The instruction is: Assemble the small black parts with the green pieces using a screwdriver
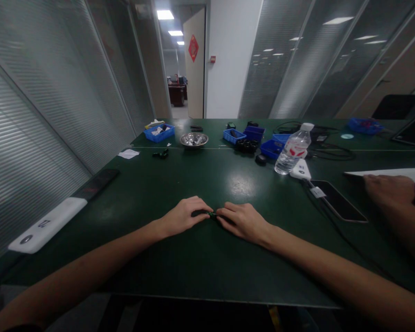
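Observation:
Just above the green tabletop, my left hand [187, 215] pinches one end of a small dark green piece [211, 214] between thumb and fingertips. From the other side, my right hand [242, 221] closes its fingertips on the piece's opposite end. Its kind is too small to make out, and the fingers cover most of it. Both hands rest low over the middle of the table [180, 267], fingertips nearly meeting.
Farther back stand a metal bowl [194, 140], blue baskets [159, 133] and dark parts [161, 154]. To the right are a water bottle [293, 148], a phone [339, 201] and another person's hand [390, 189] on paper. A white power bank [48, 225] lies at left.

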A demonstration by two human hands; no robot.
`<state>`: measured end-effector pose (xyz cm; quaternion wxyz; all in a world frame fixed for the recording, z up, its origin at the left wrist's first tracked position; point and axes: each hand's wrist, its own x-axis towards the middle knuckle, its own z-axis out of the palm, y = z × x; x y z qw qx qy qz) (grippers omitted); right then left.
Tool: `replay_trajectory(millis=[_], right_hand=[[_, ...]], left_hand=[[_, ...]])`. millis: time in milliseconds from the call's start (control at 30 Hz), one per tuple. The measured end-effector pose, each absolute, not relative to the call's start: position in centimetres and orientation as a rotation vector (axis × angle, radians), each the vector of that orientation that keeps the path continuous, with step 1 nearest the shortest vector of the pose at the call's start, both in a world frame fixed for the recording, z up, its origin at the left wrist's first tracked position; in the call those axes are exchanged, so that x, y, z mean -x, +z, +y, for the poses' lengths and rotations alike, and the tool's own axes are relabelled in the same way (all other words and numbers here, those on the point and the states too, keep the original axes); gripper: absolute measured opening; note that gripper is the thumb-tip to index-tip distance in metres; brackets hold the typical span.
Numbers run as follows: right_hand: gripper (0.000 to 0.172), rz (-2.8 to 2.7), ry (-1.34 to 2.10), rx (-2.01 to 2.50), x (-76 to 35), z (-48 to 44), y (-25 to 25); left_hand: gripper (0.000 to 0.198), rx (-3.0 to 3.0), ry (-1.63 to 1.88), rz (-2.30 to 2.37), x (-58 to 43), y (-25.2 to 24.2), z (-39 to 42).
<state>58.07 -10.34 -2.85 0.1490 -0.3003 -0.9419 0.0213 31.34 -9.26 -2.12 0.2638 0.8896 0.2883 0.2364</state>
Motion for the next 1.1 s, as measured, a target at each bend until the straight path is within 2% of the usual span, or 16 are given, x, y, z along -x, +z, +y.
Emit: replay_trajectory(millis=[300,467,733,900,1100], right_hand=[[0.031,-2.646,0.122,0.9,-57.8,-10.5,-2.6],[0.03,-2.61,0.118,0.998,-57.9,-10.4,-2.8],[0.034,-2.477,-0.074,1.237,-58.3,-9.0,-3.7],[0.04,-2.482,-0.126,1.314,-58.1,-8.9,-3.7],[0.043,-2.466,-0.044,1.315,-58.4,-8.8,-3.9]], left_hand=[[0.023,-2.415,0.628,0.82,-31.3,-2.2,-9.3],[0.025,-2.406,0.659,1.018,-31.0,-2.5,-9.1],[0.05,-2.352,0.58,1.274,-30.5,-2.9,-9.1],[0.068,-2.438,0.351,1.412,-29.7,-3.7,-8.6],[0.067,-2.478,0.284,1.367,-29.1,-4.8,-8.2]])
